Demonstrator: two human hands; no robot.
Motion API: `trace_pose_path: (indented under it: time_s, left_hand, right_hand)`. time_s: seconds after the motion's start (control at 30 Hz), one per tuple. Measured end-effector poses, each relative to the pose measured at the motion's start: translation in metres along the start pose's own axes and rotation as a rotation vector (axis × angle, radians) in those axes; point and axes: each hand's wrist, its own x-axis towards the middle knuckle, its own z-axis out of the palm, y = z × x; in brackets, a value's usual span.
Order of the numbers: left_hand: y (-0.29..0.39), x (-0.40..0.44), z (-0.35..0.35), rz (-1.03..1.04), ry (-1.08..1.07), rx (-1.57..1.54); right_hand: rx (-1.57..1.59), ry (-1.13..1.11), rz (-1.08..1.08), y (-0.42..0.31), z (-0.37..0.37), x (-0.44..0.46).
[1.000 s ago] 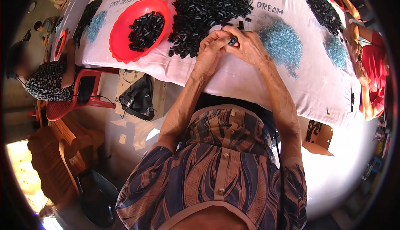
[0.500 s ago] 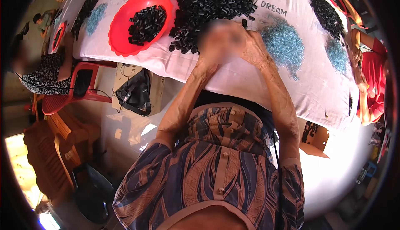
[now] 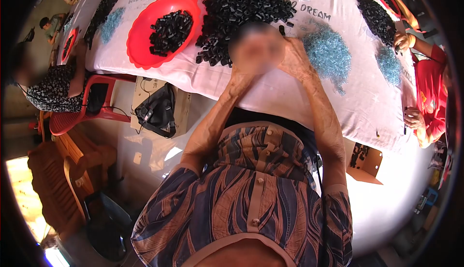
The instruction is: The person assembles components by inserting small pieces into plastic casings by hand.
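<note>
My left hand (image 3: pixel 243 66) and my right hand (image 3: pixel 293 58) are together at the near edge of a heap of small black cylindrical pieces (image 3: pixel 241 10). A blur covers most of the fingers, so whatever they may hold is hidden. Just beyond my right hand lie a couple of loose black pieces (image 3: pixel 282 30). To the right of that hand spreads a pile of small, shiny pale-blue pieces (image 3: pixel 328 51). On the left, a red scalloped basin (image 3: pixel 137 42) holds more of the black pieces.
A pink printed cloth (image 3: pixel 285 97) covers the table. At right, a person in red (image 3: pixel 430 83) has another black heap (image 3: pixel 374 18) and blue pile (image 3: pixel 388 66). Another person sits left by a red chair (image 3: pixel 67 120). Below the table stand a cardboard carton (image 3: pixel 181 112) and an open box (image 3: pixel 369 163).
My hands stay together in nearly the same place. The person in red has moved their hands apart, one up to the black heap, the other down by the table edge.
</note>
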Motion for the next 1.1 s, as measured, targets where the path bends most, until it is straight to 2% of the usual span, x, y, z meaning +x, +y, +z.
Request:
trace_pose_path:
  time_s: [0.13, 0.4, 0.77, 0.97, 1.1]
  left_hand:
    - [0.0009, 0.0037, -0.002, -0.085, 0.019, -0.116]
    - [0.0011, 0.0039, -0.0013, -0.084, 0.015, -0.138]
    - [0.0017, 0.0045, -0.0015, -0.129, -0.004, -0.14]
    - [0.0003, 0.0048, -0.0013, -0.151, 0.045, -0.163]
    - [0.0019, 0.0052, -0.0037, -0.156, 0.047, -0.213]
  right_hand:
    - [0.052, -0.043, 0.037, -0.0041, -0.0035, 0.0009]
    - [0.07, -0.068, 0.037, -0.0021, -0.0037, -0.0006]
    - [0.055, 0.021, -0.076, 0.0009, -0.0009, -0.0009]
    - [0.109, -0.017, 0.016, -0.0023, -0.0037, -0.0019]
    - [0.058, 0.029, -0.048, -0.0038, -0.0019, -0.0022]
